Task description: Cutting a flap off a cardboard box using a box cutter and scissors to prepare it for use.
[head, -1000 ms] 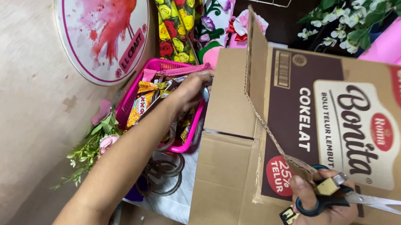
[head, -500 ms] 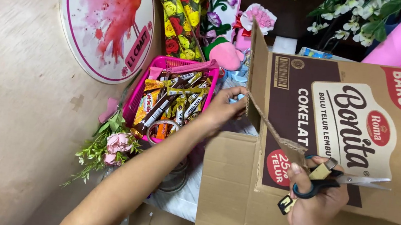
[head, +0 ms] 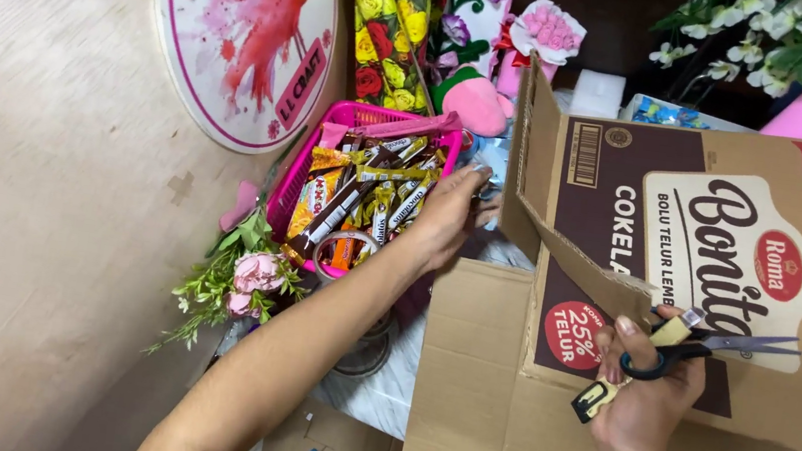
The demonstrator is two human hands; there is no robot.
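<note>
Scissors (head: pixel 699 348), black loops and bare steel blades, sit gripped in the right hand (head: pixel 648 400), fingers closed through the handles, beside a yellow-and-black cutter. Cardboard box (head: pixel 711 241) lies flat under it: light, stiff, corrugated, creases easily, likely best held at a cut edge. Left hand (head: pixel 447 216) pinches the far end of a narrow cut cardboard strip (head: pixel 578 261), taut between both hands. Beyond: pink plastic basket (head: pixel 301 179) of glossy snack bars, artificial flowers (head: pixel 239 278), round printed board (head: pixel 242 26).
</note>
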